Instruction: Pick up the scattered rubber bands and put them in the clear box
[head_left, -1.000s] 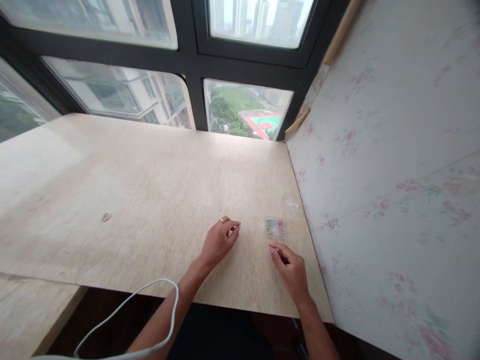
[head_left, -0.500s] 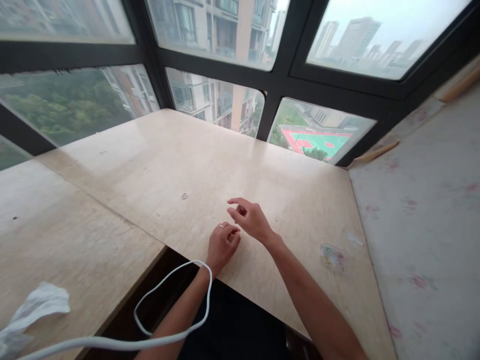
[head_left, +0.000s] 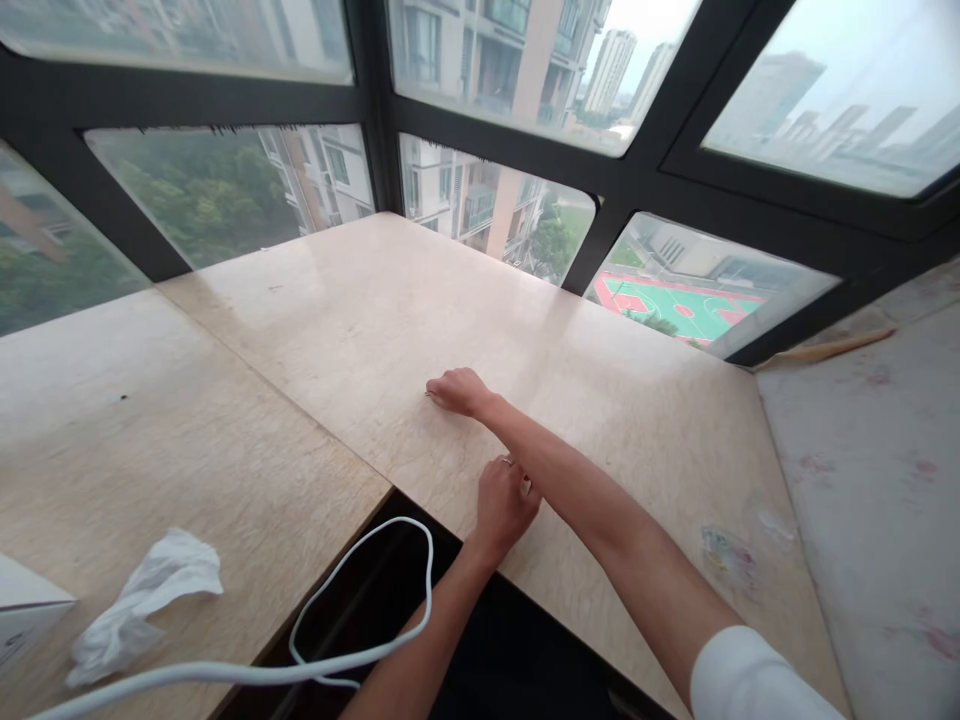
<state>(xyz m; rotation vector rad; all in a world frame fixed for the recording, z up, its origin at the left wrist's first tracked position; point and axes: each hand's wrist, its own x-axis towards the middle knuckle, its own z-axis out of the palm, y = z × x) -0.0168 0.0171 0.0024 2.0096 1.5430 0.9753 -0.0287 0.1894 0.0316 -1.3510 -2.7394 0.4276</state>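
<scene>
My right hand [head_left: 459, 391] reaches out over the pale marble-look tabletop [head_left: 405, 290], its fingers closed at a small thin metal ring [head_left: 428, 393] that shows just past the fingertips. Nearer the front edge, my left hand [head_left: 507, 503] rests on the tabletop with its fingers curled together, partly behind my right forearm. A ring sits on one of its fingers. Whatever the left fingers hold, if anything, is too small to make out.
Crumpled white tissue [head_left: 161, 585] and a white box corner [head_left: 26, 610] lie at the lower left. A white cable [head_left: 360, 655] loops across my left forearm. A clear plastic packet [head_left: 727, 555] lies at the right, by the flowered wall [head_left: 885, 500]. Dark-framed windows line the back.
The view has turned left. My right hand has moved forward and left from beside my left hand to the small metal ring, and its fingers have closed.
</scene>
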